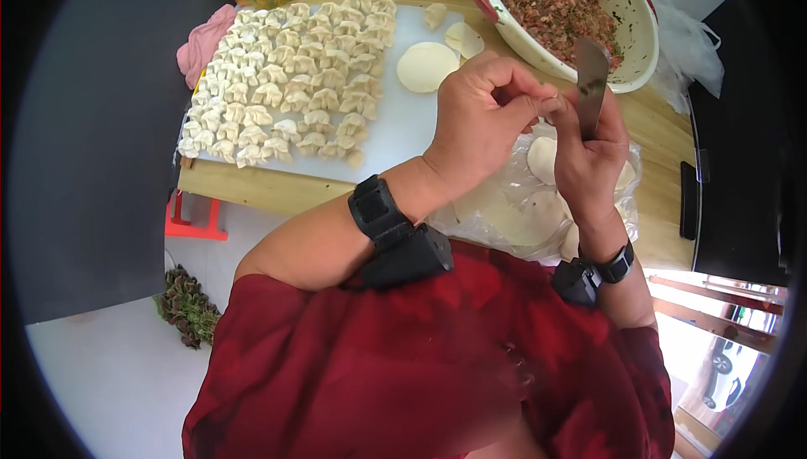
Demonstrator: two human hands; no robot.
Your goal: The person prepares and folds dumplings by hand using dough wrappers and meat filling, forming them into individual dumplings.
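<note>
The wooden tabletop (664,156) shows me dumplings (301,64) at upper left and, right of centre, left hand (483,114) and right hand (593,155) pinched together, the latter gripping a spatula (592,81), apparently sealing something hidden that next needs even pressure.

Matt dough, glossy plastic

Dumplings (294,81) at left look matt; the board (388,144) beneath, smooth. The far-right bowl (636,18) resembles glossy plastic, its filling (551,1) rough. Metal shines dully on the blade (591,81). Near right, the bag (498,203) is crinkled clear plastic; the table (252,185), smooth wood.
</note>
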